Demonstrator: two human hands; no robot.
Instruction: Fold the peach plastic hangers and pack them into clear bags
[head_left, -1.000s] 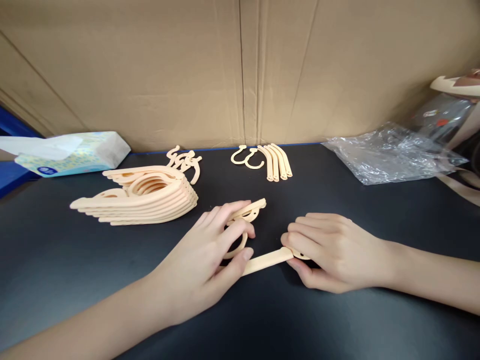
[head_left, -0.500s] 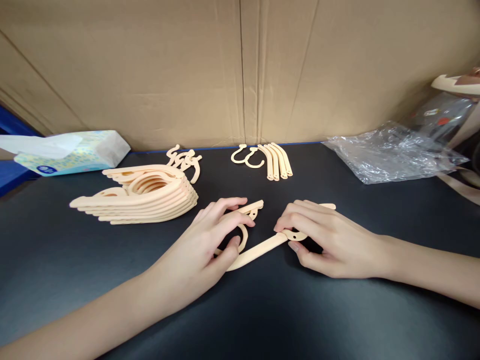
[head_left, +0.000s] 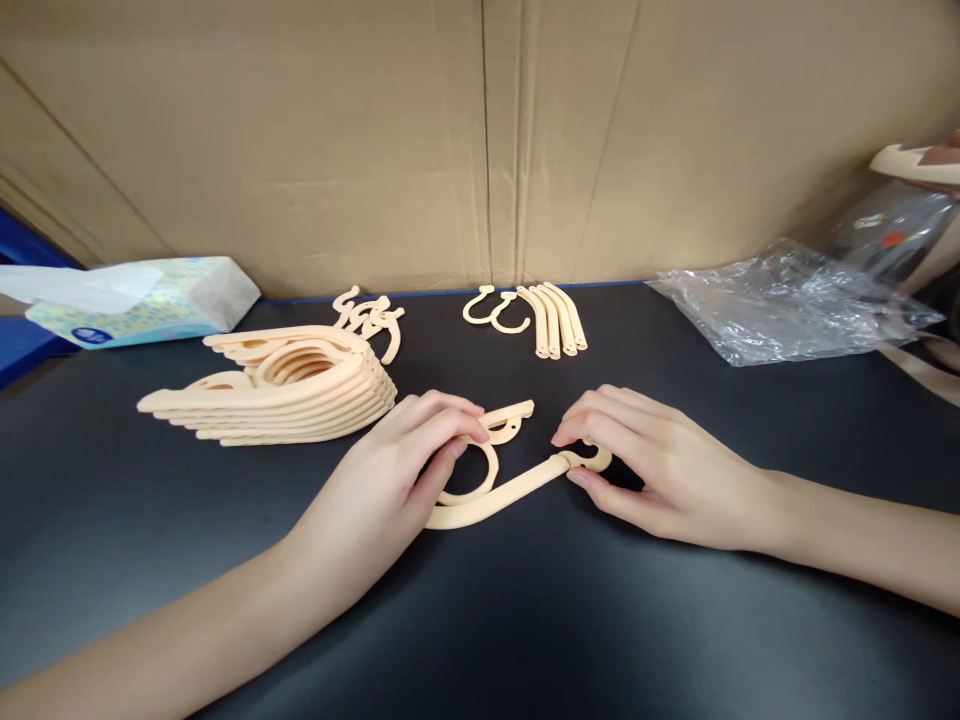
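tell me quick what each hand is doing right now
left hand: closed, grip on the ring part of the peach hanger
right hand: closed, fingertips pinching the same hanger's other end

Before you: one black table top (head_left: 675, 620), matte and flat, filling the lower view, with a soft pale sheen of light on its near right part. Behind it: one wall of brown cardboard sheets (head_left: 300, 130), upright, meeting the table's far edge, with vertical folds (head_left: 487, 150) near the middle and slanted creases to your left. Along that far edge: a thin blue strip (head_left: 435, 295). At your far left: a blue surface (head_left: 22, 240), partly hidden.
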